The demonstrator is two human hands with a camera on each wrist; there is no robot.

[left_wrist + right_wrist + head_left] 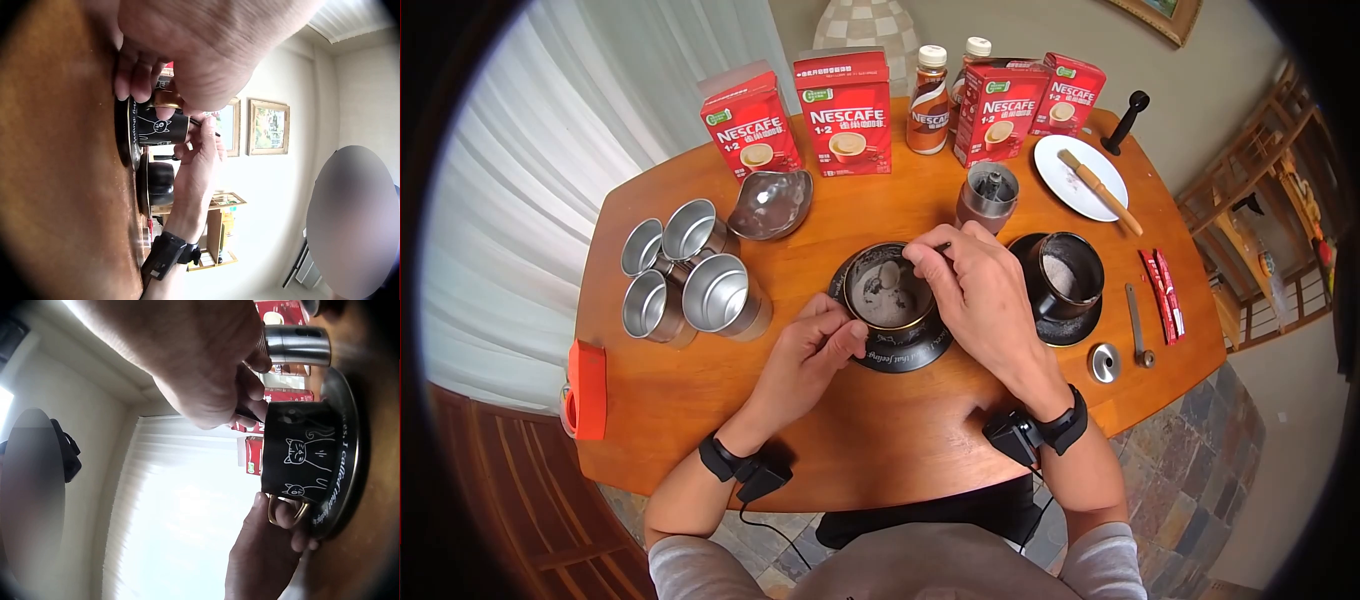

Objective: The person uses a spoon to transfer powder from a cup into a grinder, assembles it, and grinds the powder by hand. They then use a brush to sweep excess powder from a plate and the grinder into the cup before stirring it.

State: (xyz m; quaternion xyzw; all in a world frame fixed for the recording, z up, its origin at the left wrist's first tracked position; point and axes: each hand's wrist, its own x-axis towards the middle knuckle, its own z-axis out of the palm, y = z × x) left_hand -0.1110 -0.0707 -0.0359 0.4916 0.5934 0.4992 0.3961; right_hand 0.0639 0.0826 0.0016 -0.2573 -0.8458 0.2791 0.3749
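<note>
A black cup [300, 450] with white cat drawings and a gold handle [304, 514] stands on a black saucer [905, 358] with white lettering. Pale powder [887, 303] lies inside it. My left hand [812, 350] grips the cup by that handle, as both wrist views show. Over the far right rim, my right hand [980, 290] pinches the dark handle of a spoon [890, 272], whose bowl dips into the cup at the powder. Right of this hand, a second black cup [1068, 275] holds white powder on its own saucer.
Behind the right hand stands a metal-topped grinder [988, 195]. Several steel cups [725, 295] and a dark glass bowl [770, 205] are at left. Red Nescafe boxes [845, 115] line the back. A white plate [1055, 165] with a brush [1100, 190] and red sachets [1165, 295] lie at right.
</note>
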